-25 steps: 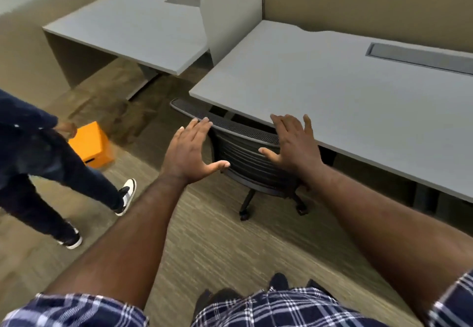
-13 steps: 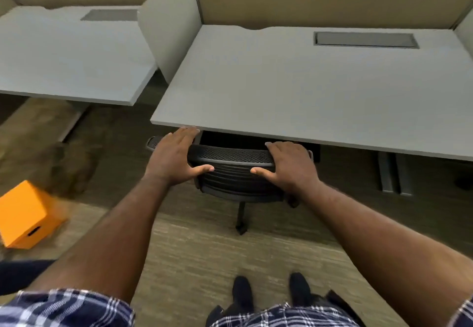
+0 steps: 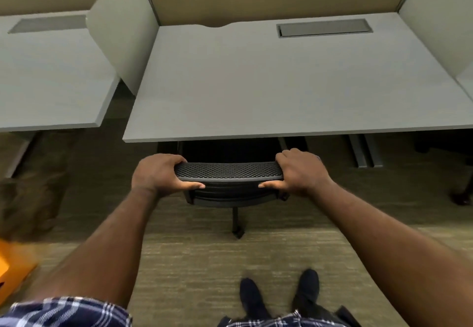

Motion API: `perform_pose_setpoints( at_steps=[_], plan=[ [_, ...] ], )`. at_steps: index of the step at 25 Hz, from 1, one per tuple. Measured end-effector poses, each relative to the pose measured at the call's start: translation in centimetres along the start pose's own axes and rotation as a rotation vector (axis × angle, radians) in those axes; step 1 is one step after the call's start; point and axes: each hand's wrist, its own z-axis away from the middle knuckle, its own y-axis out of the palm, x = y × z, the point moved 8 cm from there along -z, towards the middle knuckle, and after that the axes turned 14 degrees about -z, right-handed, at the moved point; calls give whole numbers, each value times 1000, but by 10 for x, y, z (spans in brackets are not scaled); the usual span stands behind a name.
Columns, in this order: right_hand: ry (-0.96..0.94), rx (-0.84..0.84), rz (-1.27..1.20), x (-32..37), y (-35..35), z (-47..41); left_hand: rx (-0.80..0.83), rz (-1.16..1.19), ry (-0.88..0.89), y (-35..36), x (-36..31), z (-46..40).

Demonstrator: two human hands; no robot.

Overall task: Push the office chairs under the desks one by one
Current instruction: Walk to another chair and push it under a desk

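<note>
Head view: we look down on a black office chair [image 3: 229, 186] at the centre of the frame, its seat hidden in the dark under the near edge of a grey desk [image 3: 268, 91]. Only the mesh top of the backrest, the ribbed back below it and one caster leg stick out toward us.

Our left hand [image 3: 160, 174] grips the left end of the backrest top, fingers curled over the far side and thumb laid along the near edge. Our right hand [image 3: 299, 170] holds the right end in the same way. Both forearms reach in from the lower corners of the frame, plaid sleeves [image 3: 66, 312] at the bottom edge.

A grey cable tray lid [image 3: 323, 27] is set flush in the desk near its upper right; we cannot see what is under it. A white divider panel [image 3: 122, 32] stands between this desk and a second grey desk [image 3: 48, 83] at the upper left.

Part of an orange box [image 3: 12, 273], blurred, shows at the lower left edge on the carpet [image 3: 192, 262]. Two dark shoes [image 3: 252, 298] stand at the bottom centre. We can read no writing or labels anywhere.
</note>
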Motion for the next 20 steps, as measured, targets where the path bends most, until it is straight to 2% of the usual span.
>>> perform_pose_setpoints(
  at_steps=[10,20],
  plan=[
    [89,-12,-9,-26,-10,32,14,-47,96,-10,-36,-30],
    [126,-28,36,-111,-35,54,-90,-41,123,-17,-119,-70]
  ],
)
